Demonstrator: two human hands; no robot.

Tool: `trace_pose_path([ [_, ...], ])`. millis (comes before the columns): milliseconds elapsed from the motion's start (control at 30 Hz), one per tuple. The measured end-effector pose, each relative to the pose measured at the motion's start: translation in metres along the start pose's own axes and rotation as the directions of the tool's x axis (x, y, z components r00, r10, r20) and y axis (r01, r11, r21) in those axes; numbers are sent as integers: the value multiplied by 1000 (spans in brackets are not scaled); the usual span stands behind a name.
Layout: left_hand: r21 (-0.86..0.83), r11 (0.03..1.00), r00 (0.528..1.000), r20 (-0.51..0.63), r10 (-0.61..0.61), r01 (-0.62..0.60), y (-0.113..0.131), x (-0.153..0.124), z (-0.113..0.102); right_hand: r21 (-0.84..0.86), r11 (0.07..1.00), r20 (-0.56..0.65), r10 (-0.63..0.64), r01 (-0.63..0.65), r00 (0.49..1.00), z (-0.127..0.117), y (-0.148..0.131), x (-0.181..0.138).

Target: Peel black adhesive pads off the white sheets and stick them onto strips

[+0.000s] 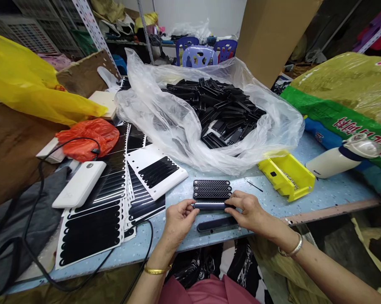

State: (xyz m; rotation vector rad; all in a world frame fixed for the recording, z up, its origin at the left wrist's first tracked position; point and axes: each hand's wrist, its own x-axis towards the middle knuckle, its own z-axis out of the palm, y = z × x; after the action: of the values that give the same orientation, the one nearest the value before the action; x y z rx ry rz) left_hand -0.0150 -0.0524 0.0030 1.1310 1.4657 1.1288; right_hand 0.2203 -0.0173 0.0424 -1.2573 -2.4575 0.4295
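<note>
While the left hand pinches one end of a slim dark strip, the right hand, fingers closed, grips the other; patterned black pieces lie just beyond them, a second strip just nearer the person.

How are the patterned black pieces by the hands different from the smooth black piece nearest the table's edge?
The patterned pieces have a criss-cross surface; the smooth piece looks plain.
The patterned pieces lie side by side; the smooth piece lies apart from them.
The patterned pieces sit farther back than the smooth piece.
Both are black and long.
</note>
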Motion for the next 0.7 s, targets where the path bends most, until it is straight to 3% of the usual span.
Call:
trace_pose_path([
  [367, -42, 999, 1000, -10, -26, 25, 4, 0, 1, -30, 1000, 12, 6, -5, 1000, -2, -3, 2],
  [700, -62, 992, 994, 4, -105, 105, 7, 1, 0, -3, 1000, -70, -1, 1, 998, 2, -1, 2],
])
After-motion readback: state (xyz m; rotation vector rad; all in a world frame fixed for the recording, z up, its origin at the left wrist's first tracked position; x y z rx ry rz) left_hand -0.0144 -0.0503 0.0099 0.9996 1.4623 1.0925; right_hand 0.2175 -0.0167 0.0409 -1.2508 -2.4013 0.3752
